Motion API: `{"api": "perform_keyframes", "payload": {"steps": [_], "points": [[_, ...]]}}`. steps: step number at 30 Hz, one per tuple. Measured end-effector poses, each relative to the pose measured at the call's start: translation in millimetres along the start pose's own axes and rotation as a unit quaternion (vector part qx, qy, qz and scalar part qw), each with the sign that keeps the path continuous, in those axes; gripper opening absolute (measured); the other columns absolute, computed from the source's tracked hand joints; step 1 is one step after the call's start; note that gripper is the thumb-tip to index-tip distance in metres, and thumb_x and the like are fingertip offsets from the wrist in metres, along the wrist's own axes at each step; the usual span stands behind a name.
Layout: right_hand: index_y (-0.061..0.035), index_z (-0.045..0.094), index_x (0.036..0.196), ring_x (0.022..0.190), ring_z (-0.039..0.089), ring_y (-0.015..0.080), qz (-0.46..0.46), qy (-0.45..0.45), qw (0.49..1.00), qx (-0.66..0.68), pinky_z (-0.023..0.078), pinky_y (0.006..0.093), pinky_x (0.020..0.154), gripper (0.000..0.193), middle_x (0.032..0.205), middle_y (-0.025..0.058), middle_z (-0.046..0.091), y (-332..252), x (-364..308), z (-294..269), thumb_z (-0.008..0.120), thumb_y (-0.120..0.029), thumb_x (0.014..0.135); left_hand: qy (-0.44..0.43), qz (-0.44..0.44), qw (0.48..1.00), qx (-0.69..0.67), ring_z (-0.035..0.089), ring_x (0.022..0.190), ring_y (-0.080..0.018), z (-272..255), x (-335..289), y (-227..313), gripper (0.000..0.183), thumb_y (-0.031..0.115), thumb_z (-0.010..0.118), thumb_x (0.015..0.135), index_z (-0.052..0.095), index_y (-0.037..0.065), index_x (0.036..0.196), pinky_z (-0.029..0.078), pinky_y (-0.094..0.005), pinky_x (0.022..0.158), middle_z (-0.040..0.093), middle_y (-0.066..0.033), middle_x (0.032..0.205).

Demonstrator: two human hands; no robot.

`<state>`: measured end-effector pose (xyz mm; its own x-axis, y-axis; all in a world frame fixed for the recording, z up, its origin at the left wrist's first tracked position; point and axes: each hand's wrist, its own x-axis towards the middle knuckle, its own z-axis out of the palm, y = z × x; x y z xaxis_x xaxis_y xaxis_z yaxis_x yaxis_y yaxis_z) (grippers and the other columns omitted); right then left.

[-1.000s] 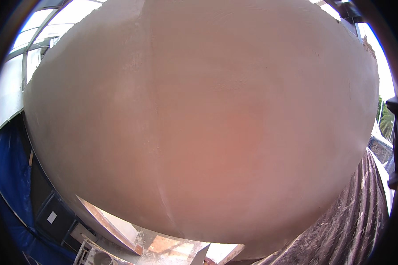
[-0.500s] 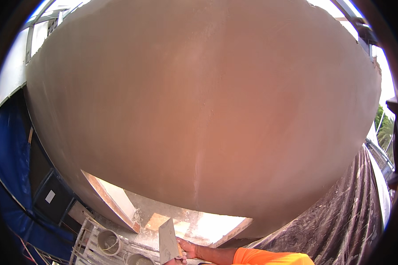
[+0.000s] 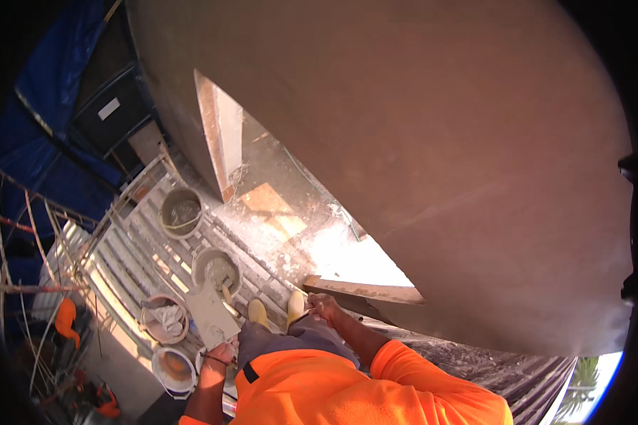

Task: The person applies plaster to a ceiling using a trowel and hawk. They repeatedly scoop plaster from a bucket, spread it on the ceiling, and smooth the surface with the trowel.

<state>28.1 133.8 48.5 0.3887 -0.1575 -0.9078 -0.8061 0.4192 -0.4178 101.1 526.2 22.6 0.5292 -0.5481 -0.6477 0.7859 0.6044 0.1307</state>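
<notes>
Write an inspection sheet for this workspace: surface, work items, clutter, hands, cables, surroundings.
Surface: slatted platform, pale-stained; beside it a brown wall, mostly smooth.
Work items: flat grey plate at the left hand; buckets on the slats.
Clutter: pale rag in one bucket; a loose-looking panel on the floor beyond.
Hands: left holds the plate by its near end; right is curled in front of the thighs, contents unclear.
Cables: nothing seen for certain.
Surroundings: blue sheeting at far left; dark sheeting at lower right.
</notes>
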Motion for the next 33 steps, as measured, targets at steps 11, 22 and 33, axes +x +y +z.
{"api": "perform_keyframes", "payload": {"steps": [11,22,33], "points": [[-0.0012,0.071,0.103,0.105,0.069,0.0411,-0.085,-0.059,0.717,-0.689,0.052,0.0507,0.09,0.048,0.103,0.0268,0.072,41.4,231.0,60.8,0.065,-0.047,0.091,0.211,0.146,0.933,0.254,0.057,0.091,-0.0205,-151.9,-75.5,-132.1,0.021,0.029,0.062,0.097,0.062,0.015,0.113,0.044,-0.0393,0.079,0.063,-0.0018,0.1],[-0.0045,0.064,0.121,0.113,0.063,0.0457,-0.313,-0.153,0.56,-0.752,0.043,0.0611,0.099,0.051,0.116,0.0224,0.07,123.8,436.1,302.2,0.049,-0.049,0.099,0.152,0.257,0.935,-0.191,0.051,0.135,-0.0322,-213.3,7.5,-218.0,0.056,0.046,0.041,0.109,0.044,0.007,0.149,0.043,-0.0503,0.113,0.053,-0.0127,0.146],[-0.0087,0.052,0.137,0.101,0.064,0.034,-0.211,-0.293,0.608,-0.707,0.052,0.0461,0.088,0.054,0.114,0.0168,0.064,62.9,465.6,241.8,0.066,-0.028,0.089,0.077,0.254,0.891,-0.368,0.056,0.13,-0.0302,-181.1,0.3,-196.0,0.053,0.042,0.042,0.109,0.047,0.007,0.148,0.046,-0.0471,0.111,0.059,-0.0121,0.14]]}}
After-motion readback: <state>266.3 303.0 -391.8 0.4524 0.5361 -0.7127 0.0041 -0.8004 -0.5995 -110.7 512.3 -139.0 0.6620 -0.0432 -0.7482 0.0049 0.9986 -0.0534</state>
